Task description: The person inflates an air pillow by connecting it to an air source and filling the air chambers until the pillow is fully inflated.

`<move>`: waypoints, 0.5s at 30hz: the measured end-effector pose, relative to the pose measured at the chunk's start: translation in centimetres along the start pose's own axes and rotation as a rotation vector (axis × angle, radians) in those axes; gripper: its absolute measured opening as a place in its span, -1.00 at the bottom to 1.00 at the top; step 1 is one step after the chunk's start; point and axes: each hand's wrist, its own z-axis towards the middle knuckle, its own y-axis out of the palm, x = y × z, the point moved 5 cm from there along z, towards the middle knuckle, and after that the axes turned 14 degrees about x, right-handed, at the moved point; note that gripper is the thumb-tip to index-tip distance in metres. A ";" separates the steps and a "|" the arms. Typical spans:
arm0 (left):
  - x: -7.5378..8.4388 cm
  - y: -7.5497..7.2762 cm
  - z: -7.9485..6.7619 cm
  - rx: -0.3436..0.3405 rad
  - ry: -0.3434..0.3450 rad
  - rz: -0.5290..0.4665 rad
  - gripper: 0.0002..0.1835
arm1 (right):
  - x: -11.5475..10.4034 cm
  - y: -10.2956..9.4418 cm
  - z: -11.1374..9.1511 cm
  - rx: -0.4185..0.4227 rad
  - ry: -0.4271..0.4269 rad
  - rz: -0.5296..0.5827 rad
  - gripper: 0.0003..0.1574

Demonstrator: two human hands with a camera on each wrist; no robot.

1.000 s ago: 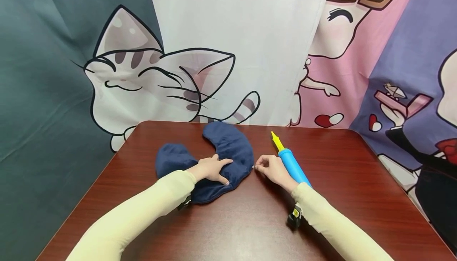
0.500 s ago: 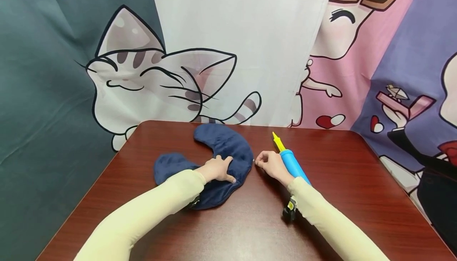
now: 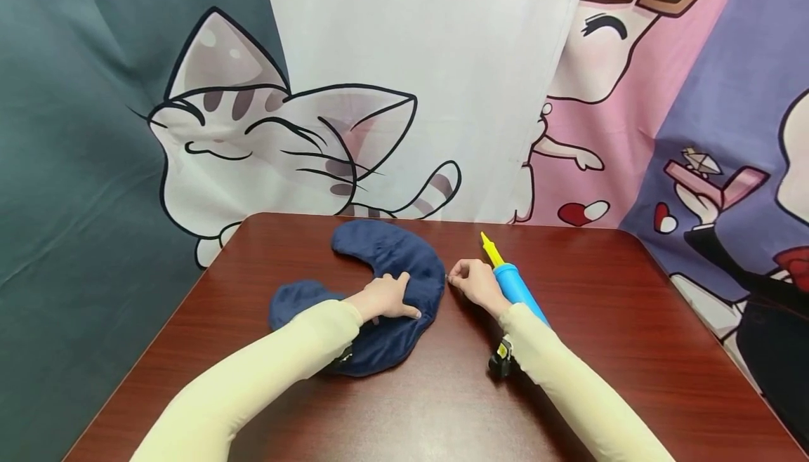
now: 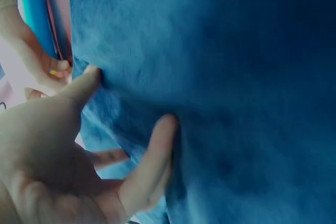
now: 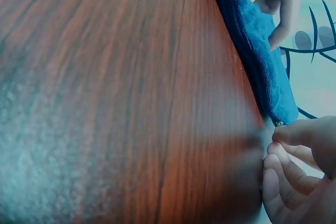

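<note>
Turned slightly since a second ago, the navy curved cushion (image 3: 413, 255) has its far tip nearer the left edge of the table (image 3: 455, 406) and its other tip nearer the near edge; the right hand (image 3: 477, 283) has crept toward the far edge. Lying flat left of the table's middle, the cushion opens toward the far-left corner, its long axis bending round in a C. Spread fingers of the left hand (image 3: 387, 297) press its fabric. Thumb and forefinger of the right pinch a small metallic tab (image 5: 279, 124) at its outer rim. Just beyond that hand, a blue pump (image 3: 518, 293) points its yellow nozzle (image 3: 491, 249) at the far edge.
</note>
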 end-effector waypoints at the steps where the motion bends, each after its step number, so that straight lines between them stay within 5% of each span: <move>1: -0.2 -0.1 0.1 -0.009 0.023 -0.020 -0.07 | 0.0 0.0 0.0 -0.001 0.002 0.001 -0.90; 5: -0.9 -0.8 0.5 -0.021 0.183 -0.029 -0.15 | -0.1 0.1 -0.1 -0.013 0.002 0.006 -0.89; 11: -1.3 -2.1 0.6 -0.006 0.553 -0.068 -0.28 | -0.1 0.1 -0.1 -0.019 0.009 0.001 -0.89; 15: -2.0 -1.7 0.3 -0.057 0.687 -0.071 -0.18 | 0.2 0.1 0.0 -0.017 0.013 0.001 -0.89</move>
